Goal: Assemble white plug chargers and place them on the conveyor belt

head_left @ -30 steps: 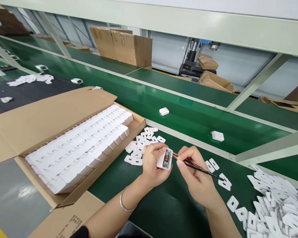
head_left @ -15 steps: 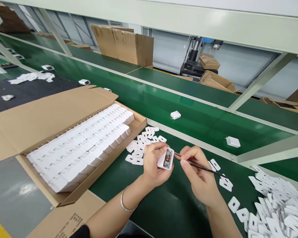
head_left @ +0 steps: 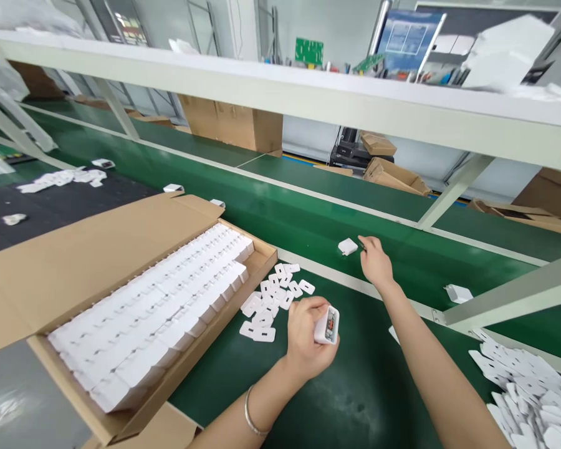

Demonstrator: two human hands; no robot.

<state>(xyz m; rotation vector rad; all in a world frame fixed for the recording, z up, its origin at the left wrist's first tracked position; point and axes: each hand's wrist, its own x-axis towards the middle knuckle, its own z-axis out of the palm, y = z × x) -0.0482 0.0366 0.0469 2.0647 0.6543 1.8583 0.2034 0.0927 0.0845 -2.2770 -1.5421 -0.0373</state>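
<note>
My left hand (head_left: pixel 306 340) is wrapped round a white charger housing (head_left: pixel 324 329). Its open end faces up and right, and parts with an orange-red piece show inside. Stretched out over the green conveyor belt, my right hand (head_left: pixel 376 262) has its fingers closed on tweezers (head_left: pixel 363 246), of which only a short dark bit shows. Just left of those fingers, a small gap away, a white charger (head_left: pixel 348 247) lies on the belt. Beside my left hand, flat white cover plates (head_left: pixel 264 312) with slots lie scattered on the green bench.
An open cardboard box (head_left: pixel 257 274) at the left holds rows of white housings. Another charger (head_left: pixel 458 294) lies on the belt at right, near a slanted post (head_left: pixel 500 290). A large pile of cover plates (head_left: pixel 537 399) fills the lower right. A shelf beam (head_left: pixel 280 93) crosses above.
My right hand has moved away from the housing, forward to the charger on the belt, with the tweezers. My left hand still holds the housing. The view has tilted up.
</note>
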